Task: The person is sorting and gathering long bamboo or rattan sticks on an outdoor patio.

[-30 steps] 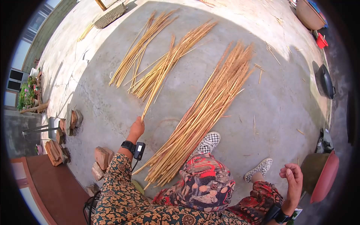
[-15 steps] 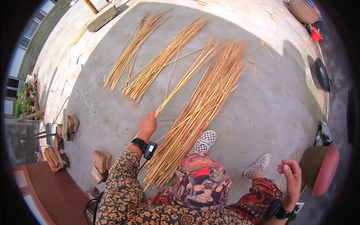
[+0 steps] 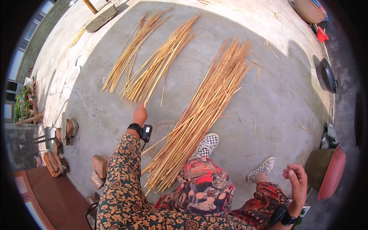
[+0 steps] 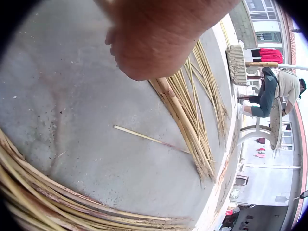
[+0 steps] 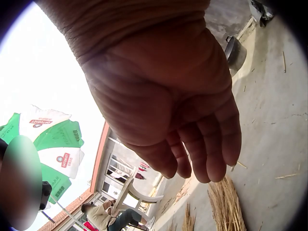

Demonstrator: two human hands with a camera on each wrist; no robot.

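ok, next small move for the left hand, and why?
Probably loosen the left hand and let the held stalks settle onto the middle bundle: their far ends lie over it, pointing roughly the same way, while the big pile lies apart to the right.

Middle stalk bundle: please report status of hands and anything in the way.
Left hand grips stalks at middle bundle. Right hand raised, empty. Largest bundle beside left shoe; nothing visibly blocks left hand.
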